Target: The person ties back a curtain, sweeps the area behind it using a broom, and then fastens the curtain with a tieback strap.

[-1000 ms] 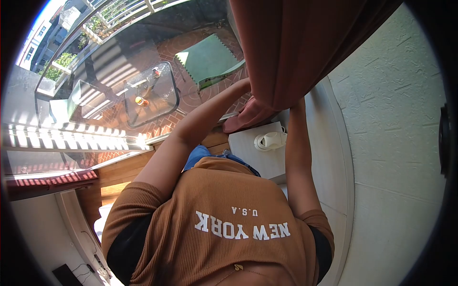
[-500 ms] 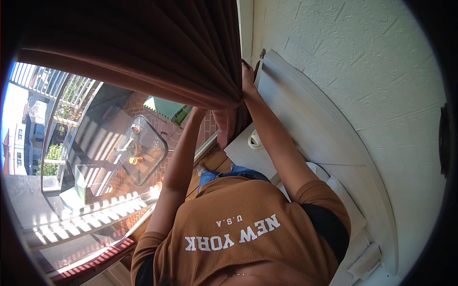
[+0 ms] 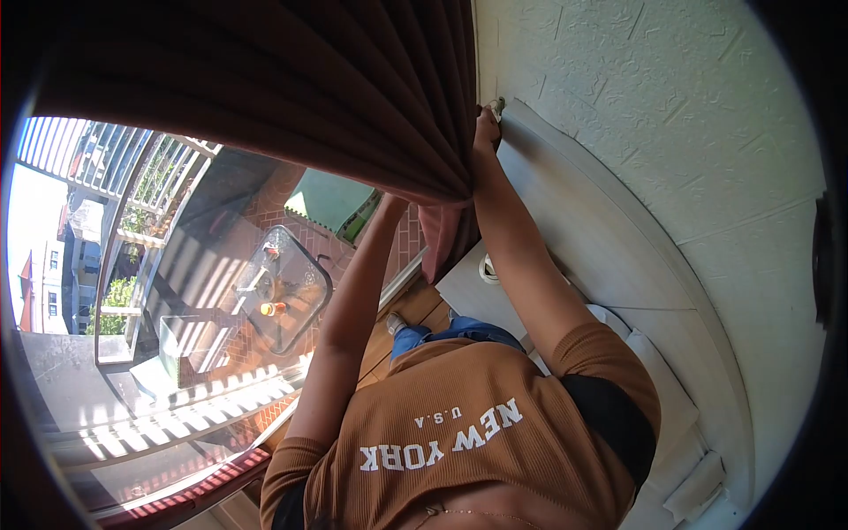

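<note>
A dark brown curtain hangs from above, its folds drawn together into a narrow waist, with a pinkish-brown tail below. My left hand is behind the gathered folds; only the wrist shows beneath the curtain's edge, so its fingers are hidden. My right hand is closed beside the waist, at a small metal hook on the wall by the corner of the pale headboard. It seems to grip the end of a dark curtain tieback, mostly hidden by the fingers and folds.
Window glass on the left looks onto a brick patio with a glass-topped table and a green mat. A pale headboard runs along the textured wall. A round white object sits on the pale surface below my right forearm.
My right hand has moved up and right to the hook. The dark strap seen beside it earlier is now mostly hidden. The whole view has shifted slightly.
</note>
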The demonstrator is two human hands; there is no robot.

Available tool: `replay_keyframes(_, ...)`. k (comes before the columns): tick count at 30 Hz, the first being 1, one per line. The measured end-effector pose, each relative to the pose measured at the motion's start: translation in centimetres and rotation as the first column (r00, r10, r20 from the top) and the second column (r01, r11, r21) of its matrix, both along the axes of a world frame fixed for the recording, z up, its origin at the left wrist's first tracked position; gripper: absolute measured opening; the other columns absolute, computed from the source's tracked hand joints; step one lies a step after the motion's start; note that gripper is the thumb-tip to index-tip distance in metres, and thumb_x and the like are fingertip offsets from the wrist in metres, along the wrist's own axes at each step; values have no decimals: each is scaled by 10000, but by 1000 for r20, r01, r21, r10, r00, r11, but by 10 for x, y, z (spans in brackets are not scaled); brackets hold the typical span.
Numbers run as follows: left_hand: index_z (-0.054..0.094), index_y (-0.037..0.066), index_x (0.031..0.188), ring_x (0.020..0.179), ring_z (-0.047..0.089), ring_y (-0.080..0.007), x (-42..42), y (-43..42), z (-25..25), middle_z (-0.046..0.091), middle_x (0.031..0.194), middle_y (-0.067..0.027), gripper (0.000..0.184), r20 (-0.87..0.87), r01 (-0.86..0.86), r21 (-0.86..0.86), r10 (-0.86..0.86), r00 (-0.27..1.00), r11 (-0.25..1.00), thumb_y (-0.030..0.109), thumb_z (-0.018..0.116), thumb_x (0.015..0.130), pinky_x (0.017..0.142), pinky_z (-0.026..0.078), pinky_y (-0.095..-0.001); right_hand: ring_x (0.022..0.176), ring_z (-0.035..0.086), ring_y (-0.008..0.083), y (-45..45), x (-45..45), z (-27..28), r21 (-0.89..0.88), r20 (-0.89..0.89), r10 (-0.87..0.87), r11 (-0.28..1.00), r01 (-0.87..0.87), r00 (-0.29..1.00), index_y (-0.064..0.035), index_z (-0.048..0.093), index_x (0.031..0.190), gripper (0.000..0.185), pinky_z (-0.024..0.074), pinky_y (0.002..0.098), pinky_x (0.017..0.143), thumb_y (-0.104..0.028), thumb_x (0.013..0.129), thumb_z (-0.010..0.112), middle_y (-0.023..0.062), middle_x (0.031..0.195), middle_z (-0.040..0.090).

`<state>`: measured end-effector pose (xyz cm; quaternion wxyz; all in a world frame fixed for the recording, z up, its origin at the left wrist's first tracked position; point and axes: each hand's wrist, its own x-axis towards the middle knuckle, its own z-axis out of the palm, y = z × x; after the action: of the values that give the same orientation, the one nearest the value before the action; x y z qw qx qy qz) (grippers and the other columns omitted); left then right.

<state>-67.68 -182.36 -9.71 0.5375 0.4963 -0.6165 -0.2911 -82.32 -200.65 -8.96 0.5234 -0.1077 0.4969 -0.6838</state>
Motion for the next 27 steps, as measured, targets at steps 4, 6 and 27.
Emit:
replay_keyframes(4,345,46,1326,1232,349,-222,9,-8,-14,371,1355,-111,563,-85,62,34,-59,995,997,375,474,889,1047,275,-324,728,572,175,0,3,21,243,2,-60,968,58,998,-20,617,847,266,451,296,678,-285,824,607,75,840,637)
replay_keyframes(6,337,44,1333,1238,344,-220,15,-9,-22,365,1362,-110,572,-132,92,51,-85,988,994,384,471,892,1051,271,-323,796,605,205,-19,12,-4,307,158,-74,952,23,985,-25,595,959,305,473,303,709,-291,811,615,93,940,636)
replay_keyframes(27,423,-36,1246,1180,373,-235,-12,43,-34,423,1277,-151,564,-142,6,223,26,989,975,416,447,909,994,308,-352,1002,547,196,142,-67,27,-165,-389,215,940,-297,896,29,475,1167,344,433,305,852,-93,845,497,149,1126,540)
